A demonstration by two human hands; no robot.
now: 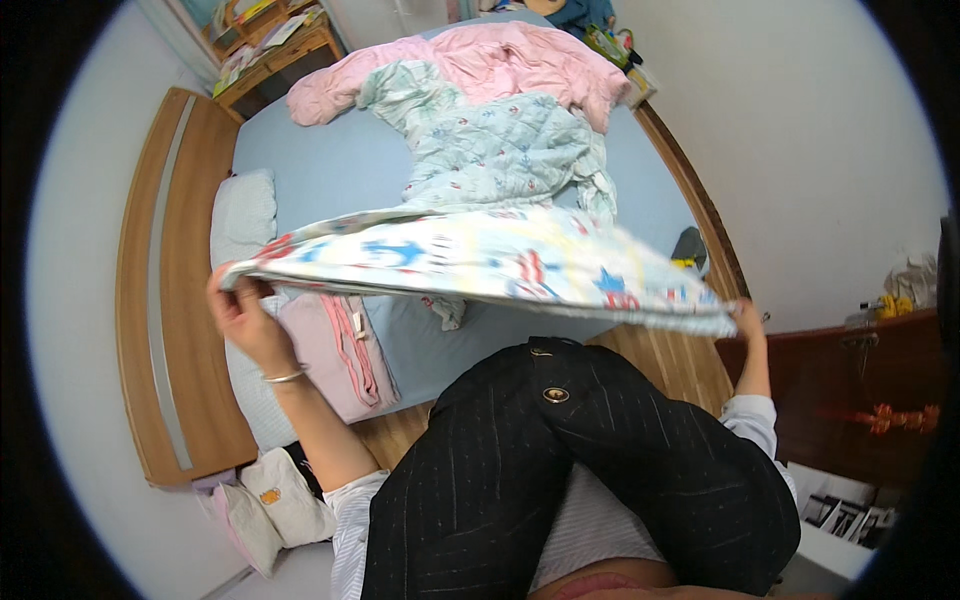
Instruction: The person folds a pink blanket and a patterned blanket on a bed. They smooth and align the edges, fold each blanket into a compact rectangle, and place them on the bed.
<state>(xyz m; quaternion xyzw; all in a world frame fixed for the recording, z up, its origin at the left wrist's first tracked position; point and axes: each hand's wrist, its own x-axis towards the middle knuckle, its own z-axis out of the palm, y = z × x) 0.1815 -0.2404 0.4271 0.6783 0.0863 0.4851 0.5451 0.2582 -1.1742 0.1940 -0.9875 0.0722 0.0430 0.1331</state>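
A printed quilt, white and pale with blue stars and red figures, is stretched taut between my two hands above the near side of the bed. My left hand pinches its left corner, fingers curled over the edge. At the far right corner my right hand grips the fabric; its fingers are small in view and partly hidden. The print is blurred. Beyond the raised edge, a pale green quilted part lies rumpled on the blue bed sheet; whether it belongs to the same quilt cannot be told.
A pink comforter is bunched at the bed's far side. Left are a wooden headboard, a pale pillow and a folded pink blanket. Cushions sit lower left. A dark red wooden cabinet stands right.
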